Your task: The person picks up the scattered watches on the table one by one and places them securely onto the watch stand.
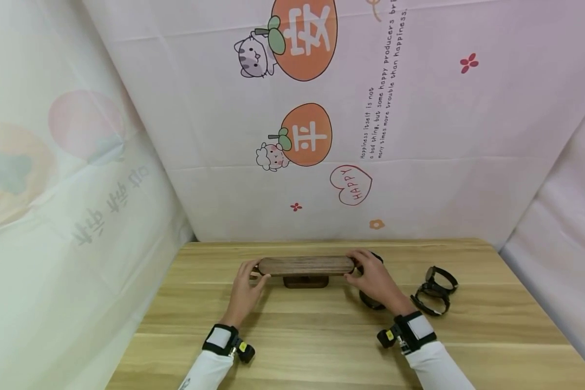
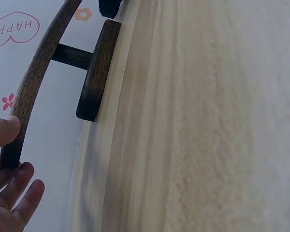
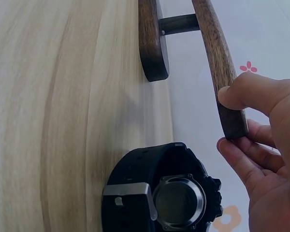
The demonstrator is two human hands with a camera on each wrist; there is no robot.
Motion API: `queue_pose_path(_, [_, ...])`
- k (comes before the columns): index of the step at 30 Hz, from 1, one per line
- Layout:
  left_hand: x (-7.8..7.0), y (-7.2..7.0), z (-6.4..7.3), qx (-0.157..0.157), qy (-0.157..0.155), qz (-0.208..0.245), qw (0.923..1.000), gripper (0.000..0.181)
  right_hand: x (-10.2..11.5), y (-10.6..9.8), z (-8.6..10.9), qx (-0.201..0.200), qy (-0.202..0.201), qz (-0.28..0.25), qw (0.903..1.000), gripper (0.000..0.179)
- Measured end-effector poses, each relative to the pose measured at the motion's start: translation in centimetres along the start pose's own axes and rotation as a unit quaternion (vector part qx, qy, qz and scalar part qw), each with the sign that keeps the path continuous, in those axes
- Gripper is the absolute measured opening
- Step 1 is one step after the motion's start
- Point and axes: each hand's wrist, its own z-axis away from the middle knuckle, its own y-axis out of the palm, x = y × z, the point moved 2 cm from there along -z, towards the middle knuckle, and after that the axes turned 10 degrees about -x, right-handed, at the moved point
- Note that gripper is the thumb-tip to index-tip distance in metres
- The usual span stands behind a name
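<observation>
A dark wooden display stand [image 1: 306, 265] rises near the back of the table, with a long, slightly curved top bar on a short post and a small block base [image 2: 99, 72]. My left hand [image 1: 245, 290] grips the bar's left end, thumb on the near face and fingers around the tip. At the opposite end my right hand [image 1: 375, 280] pinches the bar between thumb and fingers. Below that hand, a black wristwatch [image 3: 179, 203] stands on its side with its strap buckled and case back showing; the hand partly hides it in the head view.
Two more dark wristwatches, an upper one [image 1: 442, 278] and a lower one [image 1: 431, 301], lie together to the right of my right hand. The wooden table [image 1: 302, 336] meets a printed white cloth [image 1: 253, 211] behind the stand; cloth also hangs at both sides.
</observation>
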Motion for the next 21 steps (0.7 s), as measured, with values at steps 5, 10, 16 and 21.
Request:
queue_pose_path(5, [-0.04,0.2,0.06,-0.005,0.015,-0.002,0.9999,0.052,-0.17,-0.18,0.09,0.003,0.003,0.001,1.0,0.053])
queue_pose_path(10, [-0.09,0.35,0.13,-0.016,0.037,-0.008,0.9992,0.052,-0.3,-0.27,0.23,0.002,0.006,0.001,1.0,0.053])
queue_pose_path(16, [-0.05,0.47,0.13,-0.013,0.038,-0.005,0.9992,0.051,-0.28,-0.44,0.32,0.004,0.013,0.001,0.9999,0.053])
queue_pose_path(21, [-0.29,0.34,0.01,0.005,0.019,-0.008,0.9998,0.052,-0.2,-0.64,0.3,0.008,0.012,0.0,0.9999,0.052])
